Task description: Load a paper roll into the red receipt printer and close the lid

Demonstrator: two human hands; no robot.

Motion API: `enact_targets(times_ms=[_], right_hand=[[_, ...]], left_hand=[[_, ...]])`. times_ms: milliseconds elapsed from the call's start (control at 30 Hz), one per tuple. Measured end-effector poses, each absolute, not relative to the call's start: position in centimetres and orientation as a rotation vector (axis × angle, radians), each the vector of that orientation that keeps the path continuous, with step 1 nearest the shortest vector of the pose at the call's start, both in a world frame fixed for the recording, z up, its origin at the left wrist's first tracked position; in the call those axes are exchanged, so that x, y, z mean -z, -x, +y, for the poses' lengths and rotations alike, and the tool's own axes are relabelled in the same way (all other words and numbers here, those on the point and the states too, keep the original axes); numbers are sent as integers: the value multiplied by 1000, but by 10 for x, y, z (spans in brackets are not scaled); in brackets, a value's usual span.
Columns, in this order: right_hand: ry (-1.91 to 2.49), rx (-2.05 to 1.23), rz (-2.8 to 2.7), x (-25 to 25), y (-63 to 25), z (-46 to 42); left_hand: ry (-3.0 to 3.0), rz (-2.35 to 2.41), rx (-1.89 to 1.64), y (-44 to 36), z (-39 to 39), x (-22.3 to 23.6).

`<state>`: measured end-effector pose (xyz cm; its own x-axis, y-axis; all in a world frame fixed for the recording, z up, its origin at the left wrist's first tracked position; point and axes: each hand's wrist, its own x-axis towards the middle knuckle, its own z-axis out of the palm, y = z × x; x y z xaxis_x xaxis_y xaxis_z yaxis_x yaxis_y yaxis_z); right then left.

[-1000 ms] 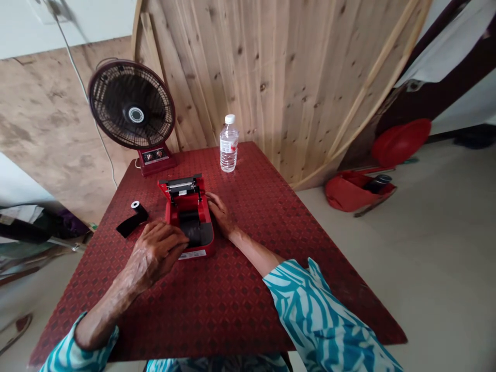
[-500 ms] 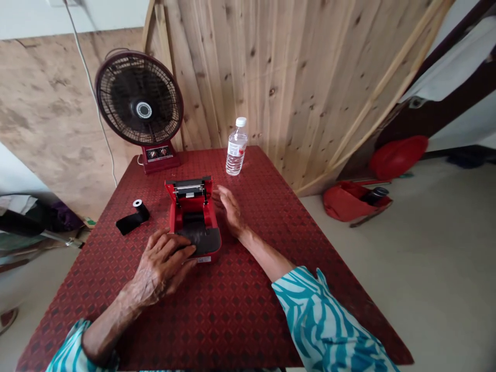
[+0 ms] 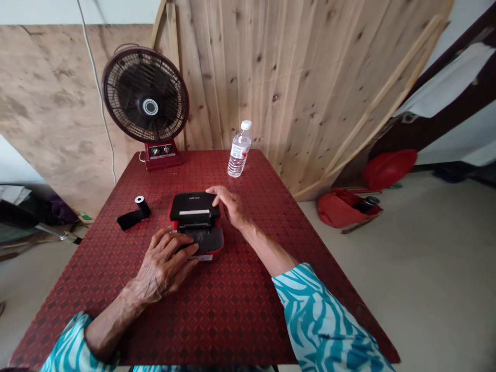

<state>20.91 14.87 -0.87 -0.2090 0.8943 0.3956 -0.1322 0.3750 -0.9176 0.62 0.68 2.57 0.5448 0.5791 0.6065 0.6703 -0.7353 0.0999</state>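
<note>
A small red printer with a black lid (image 3: 194, 206) stands mid-table. Its lid is swung forward and low over the body, and a gap still shows in front of it. My left hand (image 3: 160, 263) holds the front left of the printer, fingers on the dark front panel (image 3: 211, 240) and thumb along the front edge. At the lid's back right corner, my right hand (image 3: 230, 206) touches with its fingertips, fingers stretched out. A black paper roll (image 3: 142, 205) with a white core lies to the left, its loose strip (image 3: 129, 220) flat on the tabletop.
A fan (image 3: 149, 106) stands at the table's back left. Behind the printer is an upright clear water bottle (image 3: 239, 150) with a white cap. The red patterned table (image 3: 232, 310) reaches the wooden wall (image 3: 290, 93). A red bag (image 3: 337, 209) lies on the floor to the right.
The printer's lid has swung from upright to low over the body, with my right hand moving onto its corner. My left hand stays at the printer's front.
</note>
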Motion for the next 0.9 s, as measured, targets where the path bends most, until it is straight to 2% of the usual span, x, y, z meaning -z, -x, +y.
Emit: enact_targets(times_ms=[167,467,767,900], right_hand=[[775,-987,-1567,11,-211,135],[829,-961,-1595,26,-208,130],[827,-955,-1540,30,-203,123],[825,-959,-1538,32,-204,118]], left_hand=[[2636,-1060,971,-6,7,-25],[2619,-1101,982,0,9,-25],[2483,-1288,849,20,22,-19],[2507,-1283,920,20,22,-16]])
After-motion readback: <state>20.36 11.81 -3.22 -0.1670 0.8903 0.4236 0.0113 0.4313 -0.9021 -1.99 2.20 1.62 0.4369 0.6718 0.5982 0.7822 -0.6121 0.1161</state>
